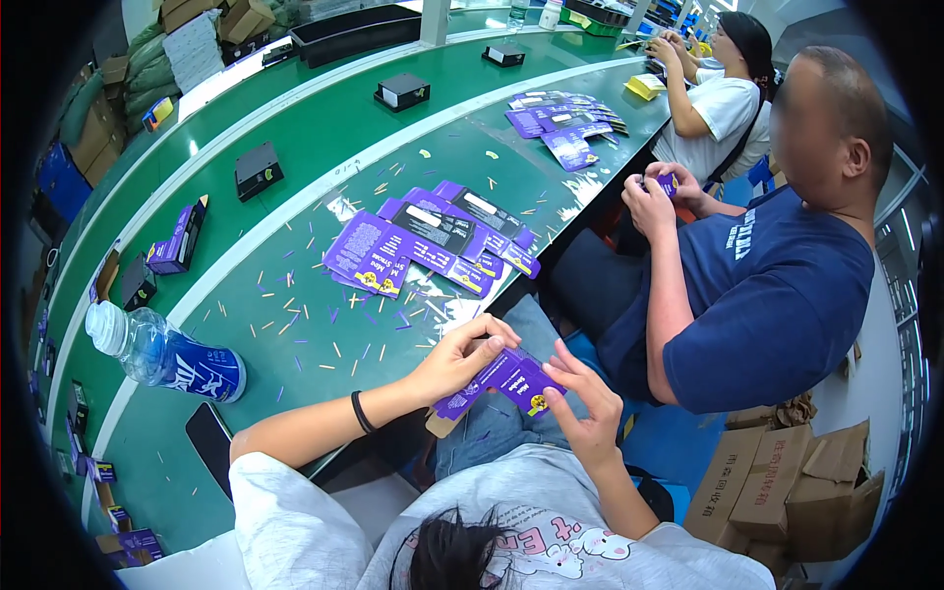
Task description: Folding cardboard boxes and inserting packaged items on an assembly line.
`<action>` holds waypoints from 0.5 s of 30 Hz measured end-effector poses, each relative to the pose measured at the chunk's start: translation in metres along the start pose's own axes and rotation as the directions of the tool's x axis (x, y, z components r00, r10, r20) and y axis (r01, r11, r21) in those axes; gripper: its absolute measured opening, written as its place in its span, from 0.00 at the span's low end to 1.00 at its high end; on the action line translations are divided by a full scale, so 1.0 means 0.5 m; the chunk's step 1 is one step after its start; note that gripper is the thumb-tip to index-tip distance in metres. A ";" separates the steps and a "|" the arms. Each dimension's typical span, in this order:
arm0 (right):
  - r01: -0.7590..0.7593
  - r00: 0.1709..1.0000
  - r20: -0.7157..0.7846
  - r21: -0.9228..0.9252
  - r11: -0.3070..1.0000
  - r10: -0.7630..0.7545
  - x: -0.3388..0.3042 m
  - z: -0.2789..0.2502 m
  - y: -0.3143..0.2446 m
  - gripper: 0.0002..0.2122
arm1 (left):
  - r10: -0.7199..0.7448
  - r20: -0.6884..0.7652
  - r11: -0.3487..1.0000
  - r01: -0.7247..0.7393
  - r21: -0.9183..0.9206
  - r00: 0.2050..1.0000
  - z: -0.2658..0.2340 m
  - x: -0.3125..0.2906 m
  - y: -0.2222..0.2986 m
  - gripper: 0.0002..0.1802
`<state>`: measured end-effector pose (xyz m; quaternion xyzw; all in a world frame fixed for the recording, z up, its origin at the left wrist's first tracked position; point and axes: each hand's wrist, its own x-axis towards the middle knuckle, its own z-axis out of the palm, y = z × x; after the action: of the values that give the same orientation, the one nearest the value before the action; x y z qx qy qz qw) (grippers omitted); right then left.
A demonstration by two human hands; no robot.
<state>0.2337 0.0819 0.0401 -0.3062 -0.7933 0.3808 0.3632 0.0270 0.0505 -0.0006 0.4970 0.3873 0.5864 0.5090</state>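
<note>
Above my lap I hold a purple carton [511, 383], partly folded, with printed panels and a yellow mark near its right end. My left hand [462, 362] is closed on its upper left part, fingers curled over the edge. The thumb and fingers of my right hand [588, 405] pinch its right end. A brown inner flap [444, 424] shows under the lower left of the carton. Ahead, on the green table, a fanned pile of flat purple cartons [423, 241] lies among scattered purple and tan paper strips.
A water bottle [169, 356] and a phone [208, 442] are at the left. Black boxes [258, 170] sit on the green conveyor [324, 128]. More flat cartons [565, 123] lie farther off. At my right a co-worker [767, 285] holds a purple carton; cardboard boxes [767, 482] stand behind.
</note>
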 end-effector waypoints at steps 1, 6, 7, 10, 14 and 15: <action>-0.047 0.999 -0.010 0.036 0.998 0.048 0.000 0.001 -0.002 0.13 | -0.028 -0.006 1.000 0.028 -0.010 1.000 0.000 -0.001 0.003 0.13; -0.246 0.963 -0.044 0.271 0.931 0.267 0.003 0.011 -0.017 0.09 | -0.107 -0.029 0.994 0.107 -0.017 0.994 0.003 -0.003 0.018 0.12; -0.297 0.938 -0.050 0.390 0.872 0.343 0.003 0.013 -0.022 0.09 | -0.101 -0.036 0.995 0.101 0.005 0.994 0.004 -0.002 0.019 0.12; -0.374 0.872 -0.029 0.605 0.703 0.489 0.005 0.017 -0.024 0.08 | -0.090 -0.052 0.995 0.092 0.046 0.995 0.010 -0.002 0.024 0.14; -0.321 0.922 0.025 0.607 0.727 0.386 0.005 0.013 0.008 0.06 | 0.173 0.003 0.887 -0.158 0.433 0.985 0.021 -0.005 0.031 0.18; -0.323 0.922 0.027 0.606 0.727 0.387 0.004 0.013 0.012 0.06 | 0.173 0.001 0.888 -0.156 0.432 0.985 0.020 -0.006 0.031 0.18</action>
<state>0.2287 0.0841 0.0330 -0.3401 -0.5387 0.6582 0.4011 0.0333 0.0443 0.0158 0.6169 0.4732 0.5367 0.3277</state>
